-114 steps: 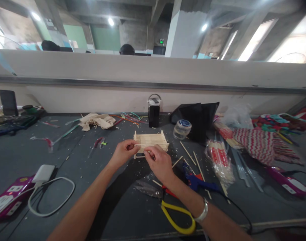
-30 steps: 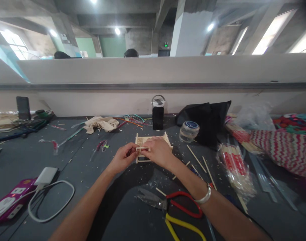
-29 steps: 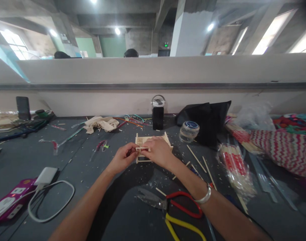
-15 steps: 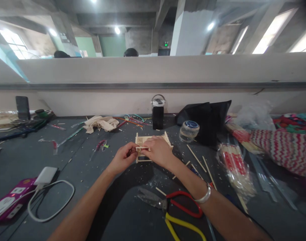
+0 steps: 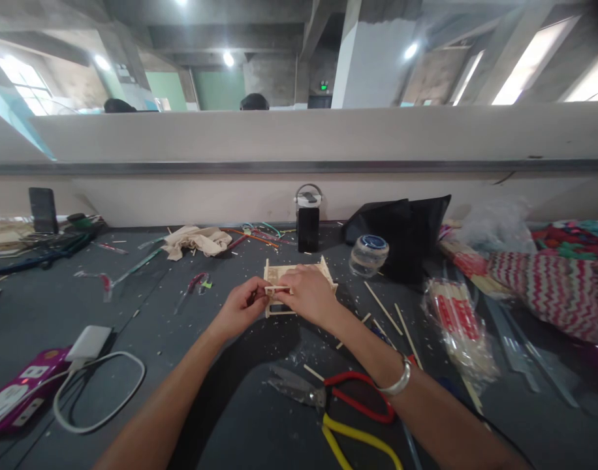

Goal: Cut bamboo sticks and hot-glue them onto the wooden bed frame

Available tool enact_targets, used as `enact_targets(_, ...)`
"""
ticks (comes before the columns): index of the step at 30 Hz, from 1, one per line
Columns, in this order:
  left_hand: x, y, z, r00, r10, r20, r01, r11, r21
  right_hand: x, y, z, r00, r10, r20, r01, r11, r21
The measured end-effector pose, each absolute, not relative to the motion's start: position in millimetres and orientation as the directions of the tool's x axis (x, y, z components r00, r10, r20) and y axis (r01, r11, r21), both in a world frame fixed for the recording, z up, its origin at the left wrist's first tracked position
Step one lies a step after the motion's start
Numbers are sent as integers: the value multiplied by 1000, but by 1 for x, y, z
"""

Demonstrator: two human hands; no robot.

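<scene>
A small frame of pale wooden sticks [image 5: 282, 313] lies on the dark table, partly covered by my hands. My left hand [image 5: 240, 309] is closed at its left side, fingertips pinching the end of a short wooden stick [image 5: 277, 288]. Reaching over the frame from the right, my right hand [image 5: 311, 294] grips the other end of that stick between thumb and fingers. Pliers [image 5: 323, 397] with one red and one yellow handle lie in front of the frame, under my right forearm.
Behind the frame stand a black phone [image 5: 308, 230] and a clear jar [image 5: 369, 256]. Loose sticks [image 5: 384, 308] and a bag of sticks [image 5: 456, 313] lie right. A beige cloth [image 5: 197, 241] is back left; a purple power strip [image 5: 27, 391] with a white cable is near left.
</scene>
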State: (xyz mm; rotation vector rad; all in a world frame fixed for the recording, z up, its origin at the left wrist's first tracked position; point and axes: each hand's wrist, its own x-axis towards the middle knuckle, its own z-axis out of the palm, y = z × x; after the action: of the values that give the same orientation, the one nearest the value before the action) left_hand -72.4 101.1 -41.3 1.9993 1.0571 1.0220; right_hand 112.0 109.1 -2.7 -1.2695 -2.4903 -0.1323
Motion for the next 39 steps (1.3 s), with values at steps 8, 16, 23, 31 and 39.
enact_targets(8, -73, 101, -42, 374, 862, 343, 365, -476, 800, 112, 110, -4, -541, 765, 350, 800, 596, -66)
enact_targets(16, -73, 102, -45, 377, 853, 361, 345, -491, 800, 111, 110, -1, -537, 775, 334, 811, 583, -47)
enact_targets(23, -73, 101, -47, 352, 864, 361, 335, -476, 813, 113, 110, -2, -554, 764, 331, 790, 608, -82)
enact_targets(31, -73, 101, -47, 358, 856, 372, 339, -491, 803, 116, 111, -3, -591, 731, 340, 763, 644, -58)
enact_targets(39, -74, 100, -48, 372, 849, 374, 331, -498, 801, 112, 108, 0, -563, 755, 334, 787, 614, -59)
